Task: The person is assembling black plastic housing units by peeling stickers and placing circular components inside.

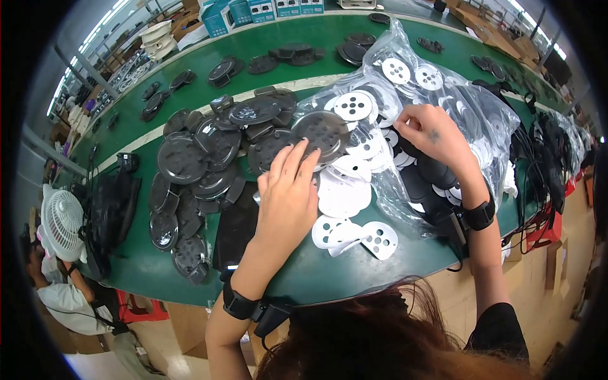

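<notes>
the dark disc [327, 128] sits just above centre, left hand [288, 197] at its rim, fingers extended, grip unclear. right of centre, the right hand [436, 132] curls its fingers over the bag [398, 43], any hold hidden. apparent step: steadying the disc; next calls for a sure rim grip.

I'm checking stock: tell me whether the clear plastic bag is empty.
Not empty: white discs show through the clear plastic bag.
</notes>
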{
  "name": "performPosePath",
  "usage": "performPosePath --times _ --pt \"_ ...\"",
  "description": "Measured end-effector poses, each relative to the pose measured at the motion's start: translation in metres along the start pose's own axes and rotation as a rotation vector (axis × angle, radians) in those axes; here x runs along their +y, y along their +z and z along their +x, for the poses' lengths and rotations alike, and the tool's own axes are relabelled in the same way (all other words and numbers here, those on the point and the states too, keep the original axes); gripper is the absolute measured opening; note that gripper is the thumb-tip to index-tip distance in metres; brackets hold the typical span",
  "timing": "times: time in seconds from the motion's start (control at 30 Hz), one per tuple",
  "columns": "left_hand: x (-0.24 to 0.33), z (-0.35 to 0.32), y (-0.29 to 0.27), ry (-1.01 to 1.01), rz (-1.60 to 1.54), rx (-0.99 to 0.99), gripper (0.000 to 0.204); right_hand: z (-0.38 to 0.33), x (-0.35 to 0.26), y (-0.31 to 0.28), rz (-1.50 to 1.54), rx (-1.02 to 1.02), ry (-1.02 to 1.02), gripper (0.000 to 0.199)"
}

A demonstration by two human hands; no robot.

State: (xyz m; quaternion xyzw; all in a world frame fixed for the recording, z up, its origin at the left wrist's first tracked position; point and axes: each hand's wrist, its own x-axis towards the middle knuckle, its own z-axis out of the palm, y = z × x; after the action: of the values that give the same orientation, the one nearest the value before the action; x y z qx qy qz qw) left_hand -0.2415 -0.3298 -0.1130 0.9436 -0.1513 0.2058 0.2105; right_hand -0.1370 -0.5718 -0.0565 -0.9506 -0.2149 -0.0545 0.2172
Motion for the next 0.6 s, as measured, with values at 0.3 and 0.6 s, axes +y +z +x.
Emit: performPosePath --times 0.3,0.6 --pt "-0.003 0.004 0.001 0.004 0.175 0.015 0.051 -0.012 -0.019 -0.009 0.125 -0.049 -0.155 0.016" --pt "-0.005 0.011 -0.007 -0.092 -0.151 0.333 0.020 -0.022 0.017 -0.009 -0.185 -0.050 -0.210 0.021"
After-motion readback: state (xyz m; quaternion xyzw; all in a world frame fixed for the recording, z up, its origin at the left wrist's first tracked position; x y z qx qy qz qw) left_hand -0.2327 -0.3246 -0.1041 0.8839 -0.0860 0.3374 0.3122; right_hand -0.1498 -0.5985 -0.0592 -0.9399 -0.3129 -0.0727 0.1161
